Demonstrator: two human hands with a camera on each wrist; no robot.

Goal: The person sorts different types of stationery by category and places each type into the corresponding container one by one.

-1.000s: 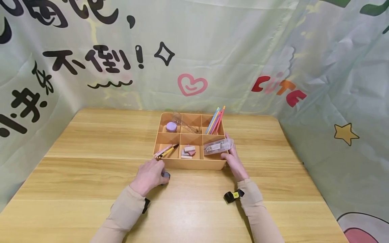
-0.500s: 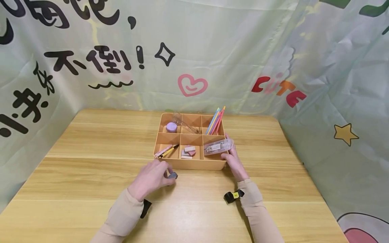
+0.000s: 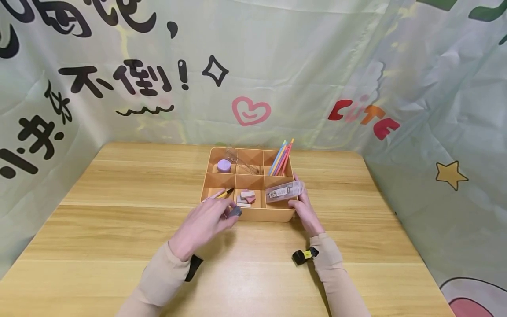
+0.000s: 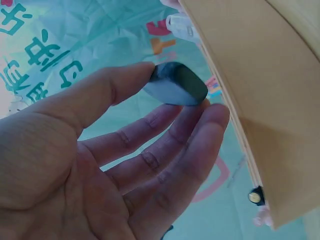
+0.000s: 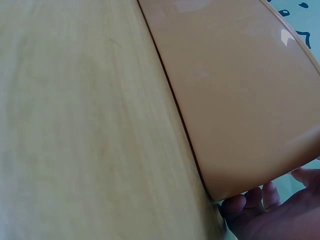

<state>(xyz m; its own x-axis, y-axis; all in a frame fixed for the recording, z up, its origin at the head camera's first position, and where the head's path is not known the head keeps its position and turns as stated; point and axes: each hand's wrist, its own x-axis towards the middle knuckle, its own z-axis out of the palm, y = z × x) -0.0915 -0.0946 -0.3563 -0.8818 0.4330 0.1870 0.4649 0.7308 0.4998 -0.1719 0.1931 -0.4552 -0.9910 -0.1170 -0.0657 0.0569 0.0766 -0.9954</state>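
Observation:
My left hand (image 3: 203, 226) pinches a small dark grey, rounded block (image 4: 177, 84) between thumb and fingers; its exact kind does not show. The hand is at the front wall of an orange, six-compartment desk organizer (image 3: 261, 215), hiding part of the front-left compartment. My right hand (image 3: 306, 213) grips the organizer's right side, its thumb at the rim and its fingers against the outer wall. Pink and white erasers (image 3: 247, 194) lie in the front-middle compartment. A yellow-and-black pen (image 3: 225, 193) and a pink one lean in the front-left compartment.
A translucent case (image 3: 284, 191) rests slanted in the front-right compartment. Colourful sticks (image 3: 281, 158) stand in the back-right one. A purple round container (image 3: 224, 166) sits back left, and clear glasses (image 3: 241, 162) lie across the divider. A printed cloth (image 3: 309, 66) hangs behind the wooden table (image 3: 138, 211).
My left hand has lifted the dark block off the table and carried it right and forward to the organizer's front edge. The right hand has stayed in place.

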